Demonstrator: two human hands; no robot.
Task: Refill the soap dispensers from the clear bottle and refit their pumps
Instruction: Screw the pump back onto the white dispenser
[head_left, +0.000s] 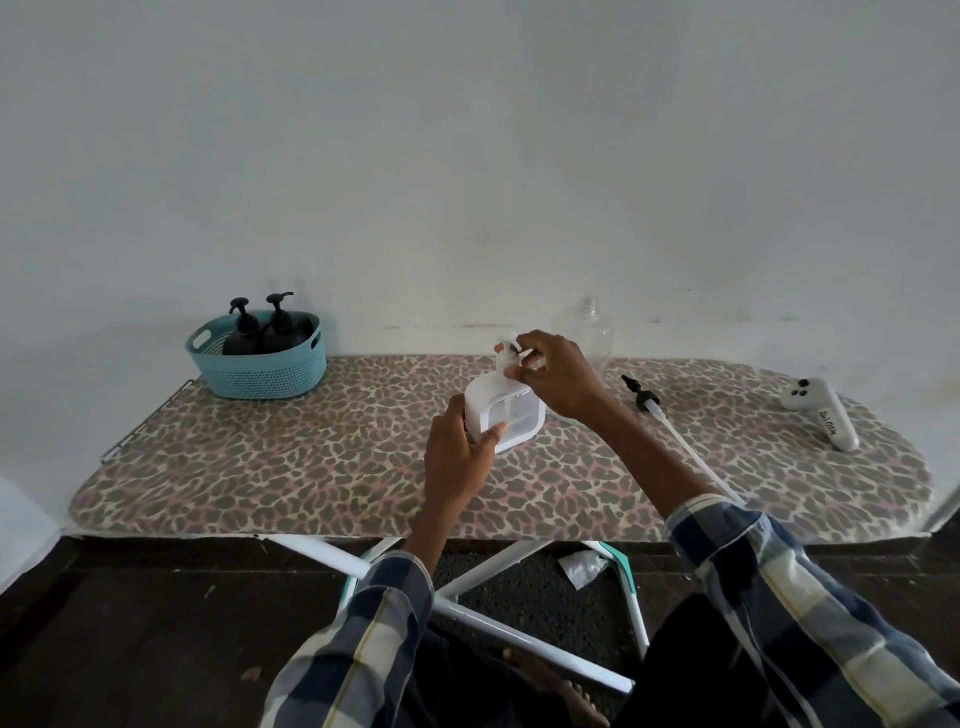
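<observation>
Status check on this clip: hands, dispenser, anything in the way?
Left hand grips white dispenser body. Right hand pinches its white pump. Clear bottle upright behind, uncapped. Nothing obstructing.

White wall, dark floor, leopard-print ironing board

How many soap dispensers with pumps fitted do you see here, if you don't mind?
3: two black dispensers stand side by side in the teal basket; the white dispenser is held mid-board by both hands. The basket wall may hide others.
</observation>
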